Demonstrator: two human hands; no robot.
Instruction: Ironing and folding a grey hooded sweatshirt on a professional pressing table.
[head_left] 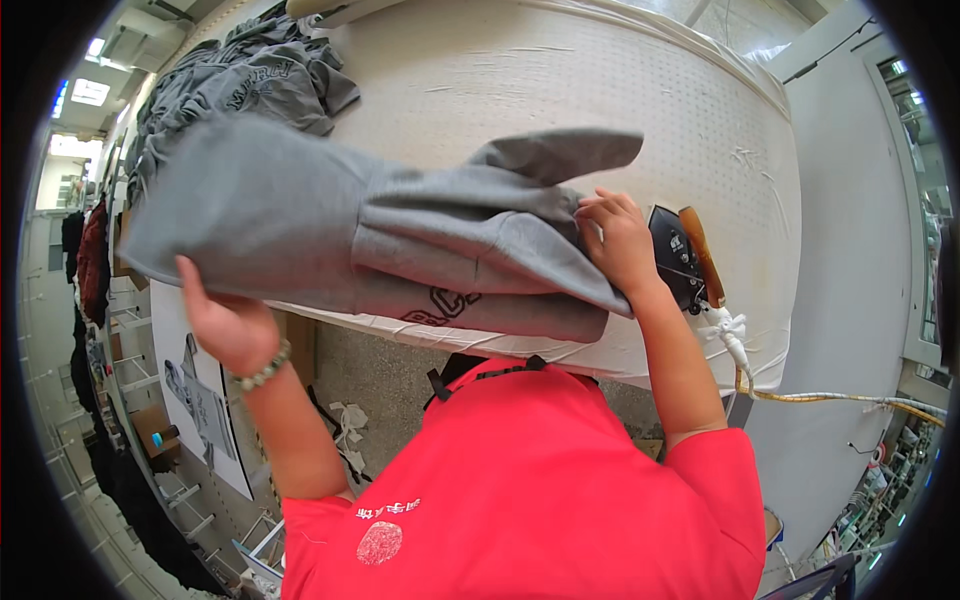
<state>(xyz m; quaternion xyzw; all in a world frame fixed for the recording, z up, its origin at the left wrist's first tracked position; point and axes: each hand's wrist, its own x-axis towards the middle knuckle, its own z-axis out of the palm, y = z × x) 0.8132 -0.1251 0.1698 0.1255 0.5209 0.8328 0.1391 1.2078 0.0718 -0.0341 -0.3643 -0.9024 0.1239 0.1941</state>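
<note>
Remotely, I watch the left hand [228,325] hold one edge of a grey garment [290,215], the right hand [624,245] its other end, beside a black iron [677,262].

A white cloth-covered table [440,95] spread beneath and beyond the grip [618,240]. To the right of the grip rose a pale, plain wall [845,220], and past it a white-framed glass pane [905,110]. Nearer the wearer than the grip, speckled grey floor [385,345] showed below the table edge. Well left of the grip stood a metal rack [190,525] with rungs, beside dark hanging clothes [95,260] and a leaning picture board [205,400]. Farther off on that side, bright ceiling lights [91,92] glowed.
</note>
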